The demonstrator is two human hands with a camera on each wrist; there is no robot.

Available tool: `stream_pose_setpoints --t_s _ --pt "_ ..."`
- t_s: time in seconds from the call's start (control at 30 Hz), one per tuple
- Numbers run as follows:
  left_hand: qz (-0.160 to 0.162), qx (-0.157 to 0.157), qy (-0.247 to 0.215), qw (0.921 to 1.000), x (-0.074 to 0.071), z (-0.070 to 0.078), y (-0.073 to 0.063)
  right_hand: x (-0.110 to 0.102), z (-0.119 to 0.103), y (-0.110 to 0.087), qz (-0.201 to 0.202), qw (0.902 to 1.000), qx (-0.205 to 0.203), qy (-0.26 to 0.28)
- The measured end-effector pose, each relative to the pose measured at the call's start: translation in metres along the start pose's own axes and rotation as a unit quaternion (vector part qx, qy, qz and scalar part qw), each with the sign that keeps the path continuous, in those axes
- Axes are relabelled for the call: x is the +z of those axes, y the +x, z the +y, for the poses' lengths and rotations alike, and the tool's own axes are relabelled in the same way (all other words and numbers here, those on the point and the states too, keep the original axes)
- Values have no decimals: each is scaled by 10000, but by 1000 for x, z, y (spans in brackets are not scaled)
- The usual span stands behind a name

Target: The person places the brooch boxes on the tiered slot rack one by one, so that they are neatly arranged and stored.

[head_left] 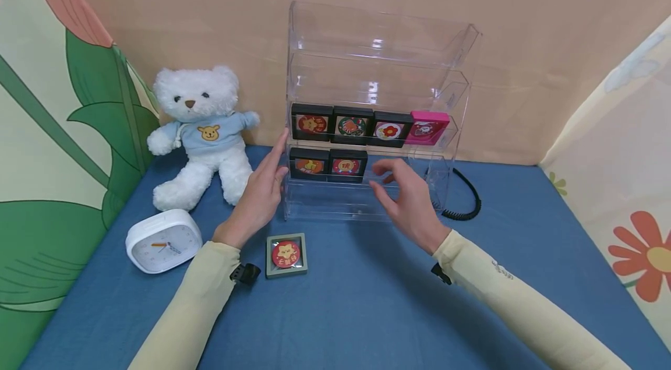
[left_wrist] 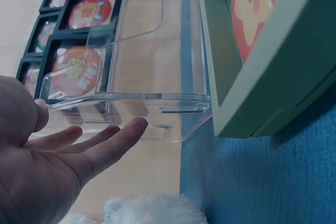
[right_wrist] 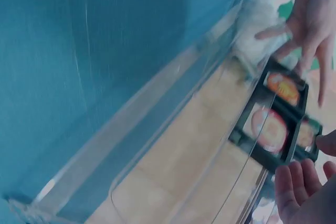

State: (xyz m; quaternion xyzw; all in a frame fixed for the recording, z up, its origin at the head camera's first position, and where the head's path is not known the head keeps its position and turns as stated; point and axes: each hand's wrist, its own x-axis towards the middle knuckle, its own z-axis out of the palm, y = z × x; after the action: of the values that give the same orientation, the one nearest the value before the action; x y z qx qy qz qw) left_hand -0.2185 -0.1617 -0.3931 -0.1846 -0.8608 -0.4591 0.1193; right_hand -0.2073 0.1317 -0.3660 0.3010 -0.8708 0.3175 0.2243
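Note:
A clear acrylic tiered rack (head_left: 377,49) stands against the back wall. My left hand (head_left: 255,198) lies along its left side with straight fingers, touching or almost touching the edge. My right hand (head_left: 411,201) hovers before the second tier from the bottom, fingers loosely bent, holding nothing. Just left of its fingertips is a black square case with a red round badge (head_left: 348,166), beside another black badge case (head_left: 309,165). Three black cases (head_left: 353,126) and a pink case (head_left: 427,127) stand one tier higher. On the table lies a grey-green framed badge (head_left: 286,255).
Left of the rack sits a white teddy bear (head_left: 209,131) in a blue shirt. A white clock (head_left: 163,242) stands in front of it. A black coiled cord (head_left: 472,207) lies by the rack's right end. Blue cloth (head_left: 377,312) covers the table.

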Motion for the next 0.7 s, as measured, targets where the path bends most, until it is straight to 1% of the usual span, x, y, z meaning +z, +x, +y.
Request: stream_pose_setpoints --t_s 0.1,0.17,0.3,0.47,0.6,0.7 --pt "6 -25 1 10000 0 0 0 1 -6 -10 -264 9995 -123 137" --pt "8 -19 -4 10000 0 0 0 2 -10 -16 -460 9985 -103 273" --pt "18 -10 -13 10000 0 0 1 5 -18 -29 -844 9945 107 607" --pt "37 40 -17 10000 0 0 0 10 -26 -40 -1280 9868 354 926" --pt "25 29 -26 10000 0 1 0 14 -33 -47 -1724 9769 597 1112" --pt "22 9 -21 10000 0 1 0 18 -40 -51 -2137 9644 884 1286"
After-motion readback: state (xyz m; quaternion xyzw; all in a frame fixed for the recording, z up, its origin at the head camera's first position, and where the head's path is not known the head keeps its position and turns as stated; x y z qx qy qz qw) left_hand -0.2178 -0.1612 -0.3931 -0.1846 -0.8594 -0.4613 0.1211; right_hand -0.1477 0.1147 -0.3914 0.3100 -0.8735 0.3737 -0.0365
